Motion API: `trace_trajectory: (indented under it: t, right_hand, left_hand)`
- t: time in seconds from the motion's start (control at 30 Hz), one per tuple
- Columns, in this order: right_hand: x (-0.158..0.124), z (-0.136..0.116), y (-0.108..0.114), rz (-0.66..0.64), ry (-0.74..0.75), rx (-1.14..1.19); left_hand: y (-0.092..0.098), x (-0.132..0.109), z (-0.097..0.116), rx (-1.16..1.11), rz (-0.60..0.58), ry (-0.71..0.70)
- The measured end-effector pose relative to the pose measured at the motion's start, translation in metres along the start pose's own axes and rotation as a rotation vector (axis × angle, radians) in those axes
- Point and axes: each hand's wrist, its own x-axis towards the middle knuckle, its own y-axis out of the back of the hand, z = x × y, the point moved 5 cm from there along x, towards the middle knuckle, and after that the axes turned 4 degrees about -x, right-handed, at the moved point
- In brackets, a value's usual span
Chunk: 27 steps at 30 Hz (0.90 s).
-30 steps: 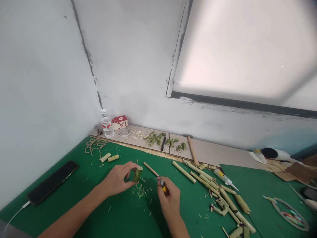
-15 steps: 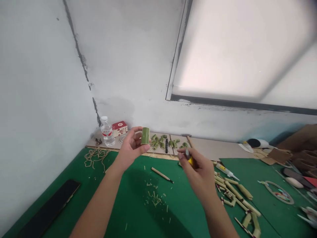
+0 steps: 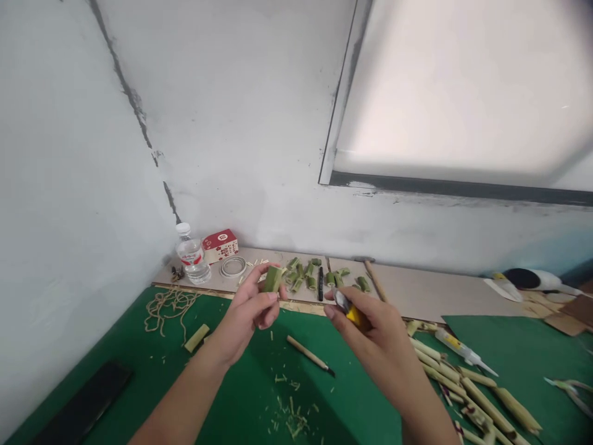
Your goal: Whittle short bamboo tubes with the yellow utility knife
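Between the thumb and fingers of my left hand is a short green bamboo piece, held tilted above the table. My right hand is closed round a yellow and grey utility knife, apart from the bamboo; most of its handle is hidden in the palm. Below and between my hands, a carving tool with a wooden handle lies on the green table mat. Pale shavings are scattered in front of it.
Several cut bamboo pieces, a black marker and a hammer lie along the back board. A water bottle, red box and twine are at left. Bamboo sticks and a glue tube lie right.
My left hand has lowered and tipped the bamboo piece from upright to slanted. The right hand keeps the knife, slightly lower. The view has shifted, showing a bamboo piece beside my left wrist.
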Motion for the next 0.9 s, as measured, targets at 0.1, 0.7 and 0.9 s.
trace_trajectory:
  t: [0.1,0.7,0.9]
  right_hand:
    - [-0.001,0.009,0.005,-0.044,-0.014,0.021]
    - [-0.005,-0.009,0.009,-0.237,0.038,0.053]
    - [-0.006,-0.031,0.002,-0.232,0.057,0.021]
  left_hand:
    - [-0.007,0.002,-0.013,0.018,0.01,0.037]
    - [-0.023,-0.013,-0.005,0.116,-0.124,-0.004]
    - [-0.022,-0.022,0.009,0.128,-0.19,0.014]
